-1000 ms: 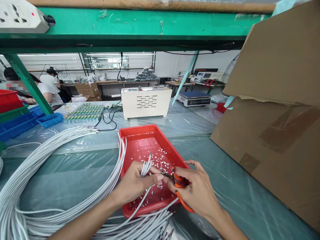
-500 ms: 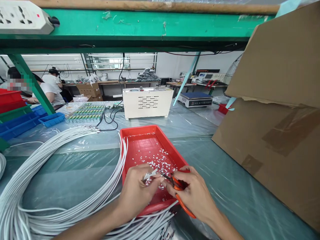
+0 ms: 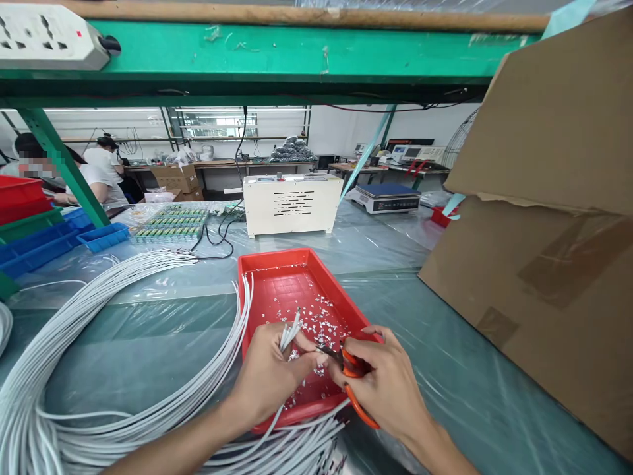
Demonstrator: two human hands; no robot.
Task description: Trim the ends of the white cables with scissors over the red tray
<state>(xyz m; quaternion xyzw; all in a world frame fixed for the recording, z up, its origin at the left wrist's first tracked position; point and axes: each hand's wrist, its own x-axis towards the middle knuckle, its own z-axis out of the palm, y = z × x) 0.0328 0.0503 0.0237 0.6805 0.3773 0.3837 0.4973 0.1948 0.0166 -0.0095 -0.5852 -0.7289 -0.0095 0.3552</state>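
Observation:
My left hand (image 3: 270, 376) is closed around the ends of several white cables (image 3: 289, 335), which stick up above its fingers over the red tray (image 3: 267, 262). My right hand (image 3: 388, 386) grips orange-handled scissors (image 3: 353, 382), blades pointing left at the cable ends by my left thumb. The tray floor is littered with small white insulation scraps (image 3: 321, 316). A big loop of white cables (image 3: 99, 343) lies left of the tray and passes under my left forearm.
A large cardboard box (image 3: 548, 218) stands at the right. Behind the tray sit a cream metal unit (image 3: 289, 203), a scale (image 3: 388, 196) and blue and red bins (image 3: 34, 227) at the left. A green shelf beam (image 3: 257, 56) runs overhead. People sit at the far left.
My left hand has turned the cable ends from lying flat toward the scissors to pointing upward again. My right hand with the scissors stays close beside it.

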